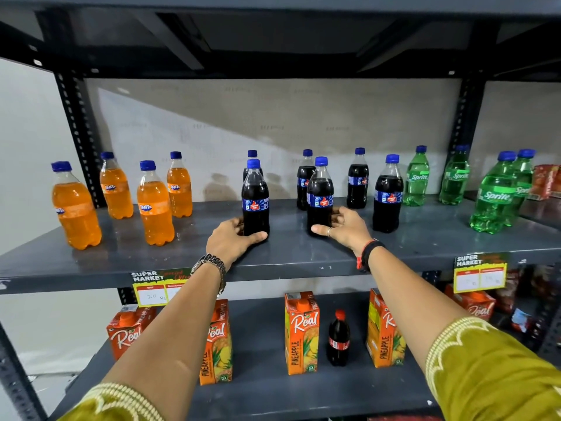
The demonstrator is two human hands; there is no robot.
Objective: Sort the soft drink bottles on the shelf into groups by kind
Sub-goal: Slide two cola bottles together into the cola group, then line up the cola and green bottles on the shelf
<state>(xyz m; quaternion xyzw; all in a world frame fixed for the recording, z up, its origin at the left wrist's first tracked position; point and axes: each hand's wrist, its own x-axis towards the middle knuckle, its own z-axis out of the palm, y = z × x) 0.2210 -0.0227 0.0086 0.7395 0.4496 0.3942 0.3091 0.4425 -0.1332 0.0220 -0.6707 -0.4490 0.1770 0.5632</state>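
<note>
head view: a grey metal shelf point(288, 256) holds soft drink bottles already standing in three groups. four orange fanta bottles point(153, 205) stand at nine o'clock, six dark cola bottles in the middle, four green sprite bottles point(493, 202) at three o'clock.

the person's left hand point(232, 238) wraps the base of a front cola bottle point(255, 199), fingers curled around it and thumb across the front. the right hand point(346, 227) cups the base of a second cola bottle point(320, 199) just to its right, fingers closed round the far side.

risk, as a judgement: both grips sit low on tall bottles, so a quick slide could tip either one. the second cola bottle stands close in front of another cola, and a push toward twelve o'clock could knock it over.

readable writing: "fanta" and "sprite" on labels; the cola labels look like "thums up" but are too small to be sure. tags on the shelf edge read "super market", one with "20 rs". below, at six o'clock, cartons point(302, 332) read "real" and "pineapple", beside a small red-capped cola bottle point(339, 338).
</note>
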